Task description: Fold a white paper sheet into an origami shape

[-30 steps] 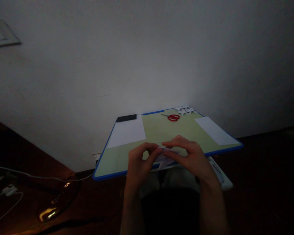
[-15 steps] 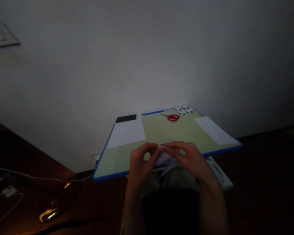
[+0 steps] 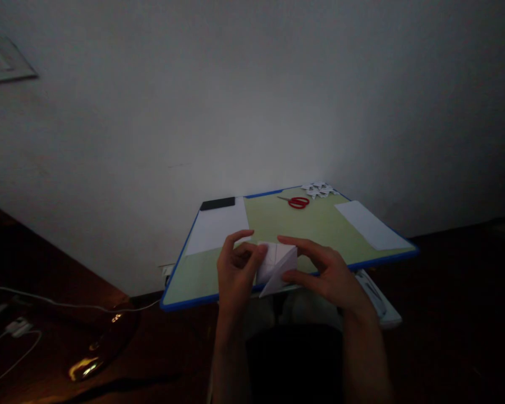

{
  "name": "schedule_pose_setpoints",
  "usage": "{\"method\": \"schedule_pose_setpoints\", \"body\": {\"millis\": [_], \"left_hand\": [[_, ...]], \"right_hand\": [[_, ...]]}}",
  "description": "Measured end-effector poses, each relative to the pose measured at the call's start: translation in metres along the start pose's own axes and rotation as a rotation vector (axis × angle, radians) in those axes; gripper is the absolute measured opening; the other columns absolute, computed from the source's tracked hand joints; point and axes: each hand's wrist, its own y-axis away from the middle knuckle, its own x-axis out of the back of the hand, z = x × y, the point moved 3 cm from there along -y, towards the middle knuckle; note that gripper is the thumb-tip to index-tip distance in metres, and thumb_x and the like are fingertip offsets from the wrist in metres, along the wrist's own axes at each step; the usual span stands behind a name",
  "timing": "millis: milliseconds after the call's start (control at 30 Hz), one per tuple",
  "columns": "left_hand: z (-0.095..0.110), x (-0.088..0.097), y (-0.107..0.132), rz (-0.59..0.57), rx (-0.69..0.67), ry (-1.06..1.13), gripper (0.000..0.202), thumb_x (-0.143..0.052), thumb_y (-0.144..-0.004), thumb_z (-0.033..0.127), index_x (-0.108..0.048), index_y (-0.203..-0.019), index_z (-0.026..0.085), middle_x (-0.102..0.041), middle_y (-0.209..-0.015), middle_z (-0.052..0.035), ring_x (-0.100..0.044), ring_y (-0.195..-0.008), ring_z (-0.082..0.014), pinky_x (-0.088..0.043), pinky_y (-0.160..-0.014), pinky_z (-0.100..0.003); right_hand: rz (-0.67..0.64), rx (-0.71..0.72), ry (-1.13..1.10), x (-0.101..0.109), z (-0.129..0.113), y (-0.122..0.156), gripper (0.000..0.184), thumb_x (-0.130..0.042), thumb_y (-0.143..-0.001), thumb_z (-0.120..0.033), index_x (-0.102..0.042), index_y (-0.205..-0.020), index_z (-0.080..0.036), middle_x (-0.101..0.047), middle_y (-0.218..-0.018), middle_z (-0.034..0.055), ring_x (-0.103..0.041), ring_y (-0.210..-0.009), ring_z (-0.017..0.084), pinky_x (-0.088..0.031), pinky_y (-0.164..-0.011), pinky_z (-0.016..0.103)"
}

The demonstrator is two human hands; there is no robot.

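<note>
A creased, folded piece of white paper (image 3: 276, 261) is held up over the near edge of the small table, with a pointed flap hanging toward me. My left hand (image 3: 238, 262) pinches its left side between thumb and bent fingers, the index finger raised away from it. On the right side, my right hand (image 3: 326, 273) has the index finger at the top corner and the thumb low against the flap. The underside of the paper is hidden from me.
On the green tabletop (image 3: 273, 221) lie red-handled scissors (image 3: 298, 202), folded white paper pieces (image 3: 318, 189), a white sheet (image 3: 214, 229) under a dark flat object (image 3: 217, 203), and another white sheet (image 3: 370, 224) at right. A wall stands behind. A white cable (image 3: 76, 307) runs left.
My hands have moved apart from pressing together at the paper's top edge. The paper is turned so that its creased face and pointed flap now show.
</note>
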Motion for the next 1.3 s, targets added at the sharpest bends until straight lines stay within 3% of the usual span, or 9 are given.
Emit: {"method": "schedule_pose_setpoints", "body": {"millis": [400,567,667,767,833,933,1100,1167,1300], "left_hand": [[0.008,-0.009,0.005,-0.18,-0.032,-0.095,0.019,-0.08,-0.094,0.039,-0.078,-0.096,0.02,-0.08,-0.09,-0.0039,-0.071,-0.082,-0.0177,-0.052,-0.073,-0.025],[0.011,-0.01,0.006,-0.3,-0.091,-0.121,0.047,-0.064,-0.101,0.063,-0.082,-0.105,0.02,-0.082,-0.098,-0.0086,-0.072,-0.087,-0.0217,-0.054,-0.077,-0.03],[0.011,-0.009,0.009,-0.414,-0.071,-0.056,0.057,-0.071,-0.092,0.072,-0.081,-0.114,0.02,-0.082,-0.101,-0.0098,-0.072,-0.085,-0.0227,-0.055,-0.077,-0.032],[0.011,-0.01,0.013,-0.519,-0.042,-0.036,0.068,-0.082,-0.08,0.074,-0.08,-0.12,0.02,-0.08,-0.103,-0.0097,-0.07,-0.086,-0.0234,-0.055,-0.079,-0.033],[0.01,-0.011,0.013,-0.498,-0.034,-0.08,0.059,-0.085,-0.08,0.07,-0.08,-0.108,0.018,-0.077,-0.092,-0.0075,-0.068,-0.084,-0.0223,-0.053,-0.078,-0.031],[0.01,-0.014,0.01,-0.332,-0.035,-0.169,0.033,-0.083,-0.09,0.049,-0.077,-0.085,0.017,-0.069,-0.078,-0.0024,-0.062,-0.074,-0.0164,-0.049,-0.069,-0.026],[0.006,-0.023,0.009,-0.251,0.024,-0.008,0.019,-0.086,-0.087,0.035,-0.08,-0.09,0.017,-0.075,-0.079,-0.0027,-0.066,-0.069,-0.0147,-0.053,-0.065,-0.024],[0.006,-0.024,0.009,-0.211,0.038,0.0,0.018,-0.087,-0.085,0.033,-0.08,-0.086,0.016,-0.077,-0.075,-0.0033,-0.069,-0.068,-0.0154,-0.055,-0.066,-0.024],[0.005,-0.025,0.009,-0.144,0.053,0.013,0.017,-0.088,-0.082,0.031,-0.081,-0.083,0.016,-0.078,-0.073,-0.0036,-0.071,-0.065,-0.0154,-0.057,-0.064,-0.023]], "right_hand": [[0.132,0.07,-0.061,0.0,0.002,-0.002,0.037,-0.091,-0.085,-0.035,-0.082,-0.121,-0.033,-0.084,-0.108,0.0032,-0.077,-0.099,0.025,-0.062,-0.096,0.042],[0.235,0.139,-0.022,0.001,-0.003,-0.006,0.025,-0.089,-0.088,-0.032,-0.082,-0.112,-0.033,-0.073,-0.106,0.003,-0.069,-0.102,0.023,-0.058,-0.092,0.038],[0.253,0.16,0.008,0.003,-0.005,-0.008,0.011,-0.087,-0.089,-0.03,-0.081,-0.099,-0.03,-0.068,-0.104,0.0027,-0.067,-0.102,0.022,-0.055,-0.093,0.038],[0.234,0.086,-0.044,0.003,-0.001,-0.009,0.01,-0.084,-0.092,-0.031,-0.076,-0.09,-0.026,-0.069,-0.088,0.0005,-0.066,-0.086,0.021,-0.054,-0.081,0.035],[0.256,0.043,-0.075,0.002,0.002,-0.01,0.013,-0.083,-0.093,-0.032,-0.074,-0.087,-0.024,-0.068,-0.082,-0.0004,-0.065,-0.081,0.02,-0.052,-0.077,0.033],[0.279,0.023,-0.11,-0.001,0.004,-0.011,0.015,-0.083,-0.092,-0.033,-0.073,-0.085,-0.024,-0.07,-0.082,-0.0006,-0.064,-0.081,0.018,-0.051,-0.077,0.031],[0.272,0.04,-0.114,-0.008,-0.001,-0.014,0.015,-0.078,-0.097,-0.031,-0.076,-0.083,-0.024,-0.069,-0.085,0.0,-0.065,-0.082,0.018,-0.051,-0.076,0.031],[0.331,0.063,-0.103,-0.01,-0.002,-0.015,0.004,-0.08,-0.094,-0.028,-0.08,-0.098,-0.026,-0.068,-0.093,0.0005,-0.065,-0.087,0.018,-0.054,-0.079,0.032],[0.474,0.127,-0.053,-0.012,-0.002,-0.014,0.045,-0.084,-0.09,-0.021,-0.075,-0.132,-0.036,-0.065,-0.102,0.0,-0.065,-0.092,0.018,-0.056,-0.086,0.035]]}}
